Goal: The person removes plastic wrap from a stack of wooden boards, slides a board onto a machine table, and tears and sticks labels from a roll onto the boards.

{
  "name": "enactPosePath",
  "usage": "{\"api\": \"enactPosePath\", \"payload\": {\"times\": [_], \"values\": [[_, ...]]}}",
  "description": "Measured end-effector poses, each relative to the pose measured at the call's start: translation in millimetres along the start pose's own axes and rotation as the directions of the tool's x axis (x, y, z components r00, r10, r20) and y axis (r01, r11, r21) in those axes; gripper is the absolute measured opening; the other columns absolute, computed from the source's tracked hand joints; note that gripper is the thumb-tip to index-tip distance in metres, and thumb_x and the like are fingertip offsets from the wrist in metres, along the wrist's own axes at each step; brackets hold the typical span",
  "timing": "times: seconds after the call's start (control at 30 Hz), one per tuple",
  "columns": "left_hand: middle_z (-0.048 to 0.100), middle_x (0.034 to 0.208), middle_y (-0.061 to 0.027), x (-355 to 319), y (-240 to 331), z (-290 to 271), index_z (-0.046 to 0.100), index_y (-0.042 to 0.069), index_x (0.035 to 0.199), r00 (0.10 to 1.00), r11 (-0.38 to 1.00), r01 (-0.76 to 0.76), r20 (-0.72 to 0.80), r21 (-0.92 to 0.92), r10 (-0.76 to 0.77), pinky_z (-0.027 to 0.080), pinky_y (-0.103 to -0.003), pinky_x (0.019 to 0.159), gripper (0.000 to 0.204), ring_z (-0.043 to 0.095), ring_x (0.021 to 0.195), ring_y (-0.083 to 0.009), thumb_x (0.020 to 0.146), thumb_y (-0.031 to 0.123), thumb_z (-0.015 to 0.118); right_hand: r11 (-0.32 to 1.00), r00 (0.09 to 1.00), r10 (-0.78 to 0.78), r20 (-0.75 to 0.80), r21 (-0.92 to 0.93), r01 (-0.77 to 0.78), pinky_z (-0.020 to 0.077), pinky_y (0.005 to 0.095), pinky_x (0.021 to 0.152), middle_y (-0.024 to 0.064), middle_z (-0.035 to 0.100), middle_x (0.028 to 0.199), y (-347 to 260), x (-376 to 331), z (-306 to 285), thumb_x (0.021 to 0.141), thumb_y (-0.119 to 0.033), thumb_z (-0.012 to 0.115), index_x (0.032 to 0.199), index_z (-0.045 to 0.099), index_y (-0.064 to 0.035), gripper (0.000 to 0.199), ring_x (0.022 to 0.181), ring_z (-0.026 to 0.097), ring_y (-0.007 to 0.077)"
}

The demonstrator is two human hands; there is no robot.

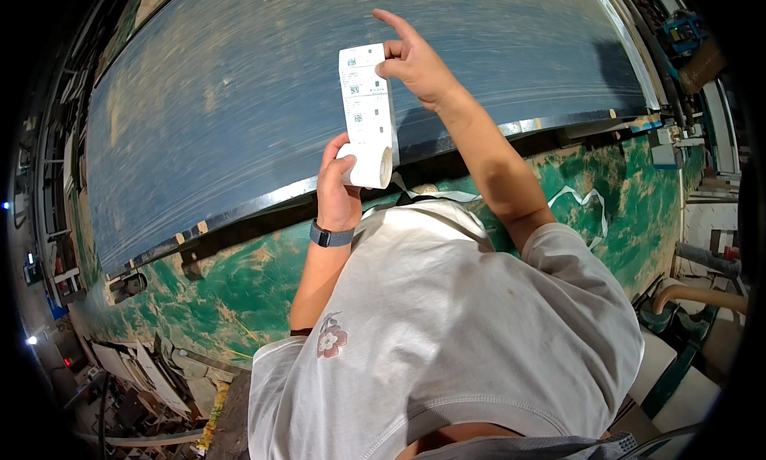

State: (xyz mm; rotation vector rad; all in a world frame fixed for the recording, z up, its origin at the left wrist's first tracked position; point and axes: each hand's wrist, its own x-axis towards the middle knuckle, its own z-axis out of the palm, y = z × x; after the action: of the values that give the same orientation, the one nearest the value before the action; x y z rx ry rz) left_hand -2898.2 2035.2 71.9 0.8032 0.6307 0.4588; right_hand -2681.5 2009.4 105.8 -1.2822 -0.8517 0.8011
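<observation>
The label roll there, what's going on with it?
The camera wearer's left hand holds the label roll, while the right hand pinches the unrolled strip near its far end. The strip runs between the two hands, over a scuffed, dusty blue surface.

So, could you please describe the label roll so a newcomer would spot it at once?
Start at the big blue-grey surface, then find the left hand by its near edge. It holds the label roll, a white coil whose printed strip runs up to the right hand, unlike the dark wristband below.
</observation>
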Motion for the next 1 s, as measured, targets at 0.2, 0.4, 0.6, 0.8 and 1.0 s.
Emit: {"api": "enactPosePath", "payload": {"times": [0.2,0.4,0.6,0.8,1.0], "values": [[0.061,0.113,-0.0125,1.7,0.4,-3.0,0.046,0.006,0.125,0.999,1.000,-0.003,0.040,0.009,0.002,0.054,-0.034,0.076,0.048,0.062,0.102,-0.0242,0.080,0.022,0.047,1.000,1.000,0.004,0.003,0.016,-0.004,0.0424,0.0272,0.078,0.0057,0.059,0.081,0.5,-0.2,-3.5,0.073,0.007,0.059,0.146,0.027,-0.0074,0.081,0.080,0.056,0.0137],[0.063,0.107,-0.0112,1.5,3.8,4.4,0.045,0.004,0.124,1.000,1.000,0.008,0.005,-0.014,-0.008,0.051,-0.027,0.064,0.045,0.064,0.091,-0.0179,0.082,0.017,0.045,0.999,0.999,0.032,0.007,0.001,-0.032,0.0443,0.0297,0.082,0.0072,0.061,0.086,0.7,0.0,-5.9,0.074,0.004,0.060,0.146,0.029,-0.0069,0.079,0.083,0.059,0.0147],[0.063,0.107,-0.0111,3.8,4.3,2.3,0.045,0.003,0.124,1.000,1.000,0.010,0.026,0.014,-0.011,0.051,-0.027,0.063,0.043,0.065,0.089,-0.0175,0.082,0.015,0.044,0.999,0.999,0.039,0.006,0.007,-0.039,0.0443,0.0300,0.082,0.0065,0.061,0.086,-0.6,-1.5,-6.5,0.073,0.004,0.060,0.145,0.031,-0.0067,0.078,0.083,0.058,0.0146],[0.062,0.108,-0.0122,6.4,3.9,-1.7,0.046,0.005,0.124,0.998,0.996,0.039,0.042,0.085,-0.042,0.051,-0.028,0.064,0.045,0.064,0.090,-0.0192,0.081,0.019,0.045,1.000,1.000,-0.009,0.029,0.000,0.009,0.0434,0.0291,0.082,0.0051,0.060,0.088,-1.7,-2.7,-7.7,0.073,0.006,0.058,0.145,0.032,-0.0086,0.078,0.084,0.057,0.0141],[0.063,0.107,-0.0122,8.5,3.4,0.3,0.046,0.005,0.124,0.999,0.996,0.036,0.028,0.084,-0.038,0.051,-0.027,0.063,0.045,0.064,0.089,-0.0188,0.081,0.019,0.044,0.999,0.999,-0.031,0.027,-0.012,0.031,0.0442,0.0290,0.082,0.0045,0.058,0.090,-5.4,-3.5,-5.7,0.073,0.007,0.056,0.144,0.033,-0.0090,0.077,0.086,0.057,0.0138]]}}
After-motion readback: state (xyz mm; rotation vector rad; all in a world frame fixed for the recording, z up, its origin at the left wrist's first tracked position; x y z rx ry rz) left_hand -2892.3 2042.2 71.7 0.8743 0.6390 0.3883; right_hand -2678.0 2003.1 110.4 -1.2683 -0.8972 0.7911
